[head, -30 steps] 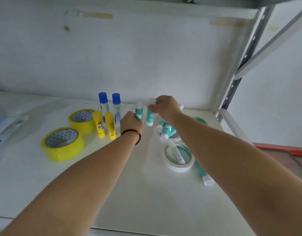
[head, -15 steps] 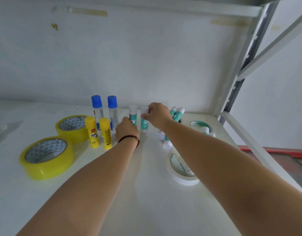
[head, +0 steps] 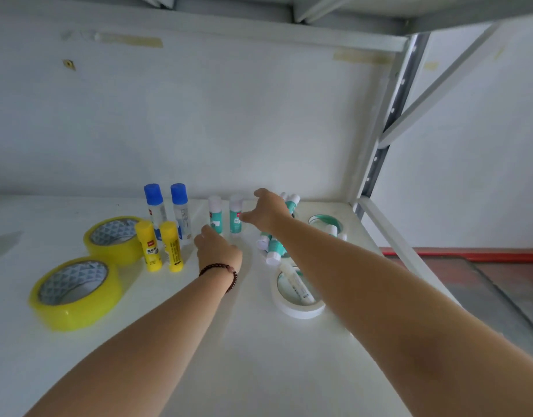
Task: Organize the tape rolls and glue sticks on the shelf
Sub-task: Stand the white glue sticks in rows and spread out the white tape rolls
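right hand (head: 266, 210): fingers spread, off teal glue stick (head: 235, 213) it gripped before
left hand (head: 218, 249): loosely open, empty
room: bare shelf (head: 259, 356) behind both wrists

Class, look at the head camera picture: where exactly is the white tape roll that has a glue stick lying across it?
The white tape roll lies flat on the shelf, right of centre, beside the right forearm and nearer the camera than the toppled teal glue sticks.

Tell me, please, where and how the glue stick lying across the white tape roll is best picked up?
Pinch the glue stick around its middle, coming from above. It lies flat across the white tape roll, bridging the hole, so fingers probably fit either side of its round barrel there.
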